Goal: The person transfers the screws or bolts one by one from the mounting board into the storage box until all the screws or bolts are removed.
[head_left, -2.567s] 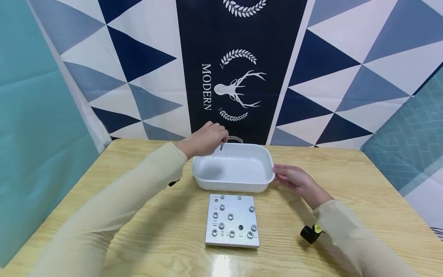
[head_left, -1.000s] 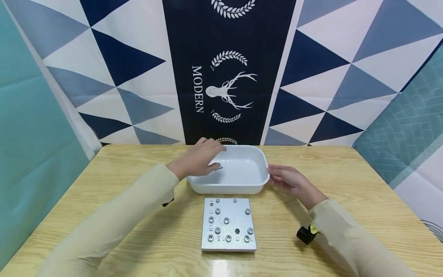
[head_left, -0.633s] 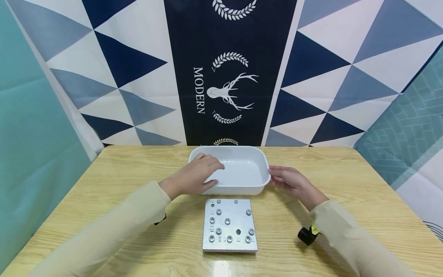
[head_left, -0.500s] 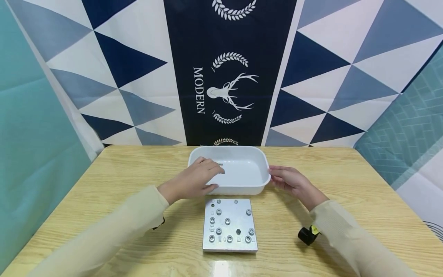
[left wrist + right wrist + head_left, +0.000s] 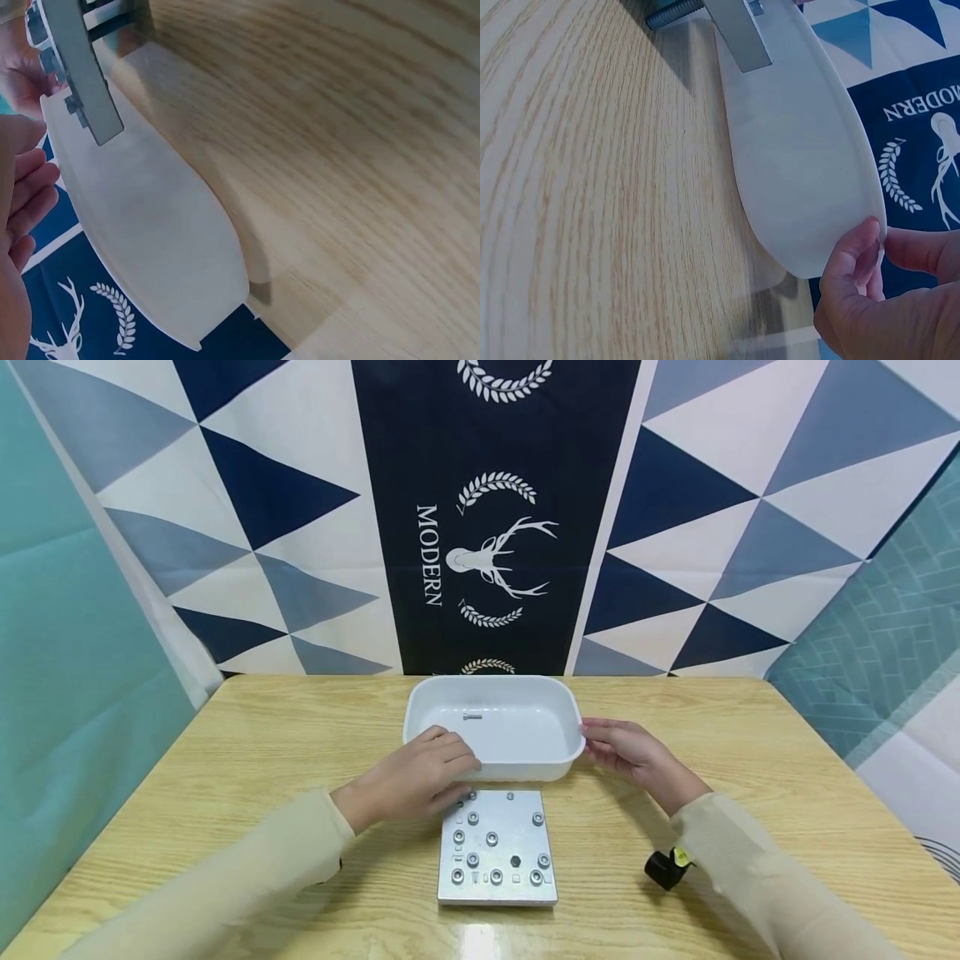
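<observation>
A white plastic tray [image 5: 532, 771] stands at the back of the table, and a small bolt [image 5: 472, 717] lies inside it. The right hand [image 5: 633, 752] pinches the tray's right rim between thumb and fingers; the right wrist view shows the thumb and fingers of that hand [image 5: 877, 285] either side of the rim. Fingers loose and holding nothing, the left hand [image 5: 420, 777] hovers over the tray's front left side and the far left corner of a metal plate [image 5: 510, 827]. Several socket-head bolts sit in the plate, and one hexagonal hole [image 5: 515, 862] shows dark.
The wooden table [image 5: 247, 752] spreads around the plate and tray. Near the right sleeve is a black cylindrical piece with a yellow label [image 5: 666, 868]. A patterned cloth [image 5: 480, 527] hangs right behind the table's far edge.
The left hand held a small bolt over the tray, let it go there, and moved back toward the metal plate. The right hand stays at the tray's rim.
</observation>
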Available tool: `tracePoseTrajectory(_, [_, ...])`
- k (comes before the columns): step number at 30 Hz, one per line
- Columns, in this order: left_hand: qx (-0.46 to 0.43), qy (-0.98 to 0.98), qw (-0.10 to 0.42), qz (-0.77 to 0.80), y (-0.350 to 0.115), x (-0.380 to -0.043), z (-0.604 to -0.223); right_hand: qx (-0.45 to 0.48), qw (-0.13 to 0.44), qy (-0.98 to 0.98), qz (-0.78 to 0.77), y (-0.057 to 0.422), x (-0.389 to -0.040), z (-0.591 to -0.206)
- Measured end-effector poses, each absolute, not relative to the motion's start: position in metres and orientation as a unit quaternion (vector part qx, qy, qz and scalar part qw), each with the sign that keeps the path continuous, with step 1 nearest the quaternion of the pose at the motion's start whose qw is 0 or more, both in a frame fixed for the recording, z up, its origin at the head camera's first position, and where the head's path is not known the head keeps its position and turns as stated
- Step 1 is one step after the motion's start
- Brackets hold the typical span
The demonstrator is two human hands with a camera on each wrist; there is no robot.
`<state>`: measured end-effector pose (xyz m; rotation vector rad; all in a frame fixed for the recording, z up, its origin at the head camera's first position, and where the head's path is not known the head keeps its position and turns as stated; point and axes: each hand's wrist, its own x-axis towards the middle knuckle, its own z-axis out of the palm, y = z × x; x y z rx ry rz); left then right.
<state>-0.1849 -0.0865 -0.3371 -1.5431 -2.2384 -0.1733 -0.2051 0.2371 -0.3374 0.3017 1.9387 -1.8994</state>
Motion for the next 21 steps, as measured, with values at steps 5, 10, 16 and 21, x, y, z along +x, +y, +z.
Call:
tracePoseTrajectory(5, [-0.580, -0.779, 0.236, -0.046, -0.086, -0.180, -0.339, 0.109, 0.203, 0.690, -0.686, 0.237, -0.205, -0.337])
tracePoseTrajectory(10, [-0.584, -0.774, 0.244, -0.017, -0.083, -0.177, -0.339, 0.109, 0.202, 0.683, -0.693, 0.237, -0.205, -0.338])
tracePoseTrajectory(16, [-0.586, -0.777, 0.226, 0.033, -0.079, -0.174, -0.341, 0.110, 0.205, 0.681, -0.694, 0.237, -0.205, -0.338])
tracePoseTrajectory(21, [-0.583, -0.780, 0.219, 0.059, -0.078, -0.173, -0.342, 0.111, 0.205, 0.678, -0.697, 0.236, -0.205, -0.338])
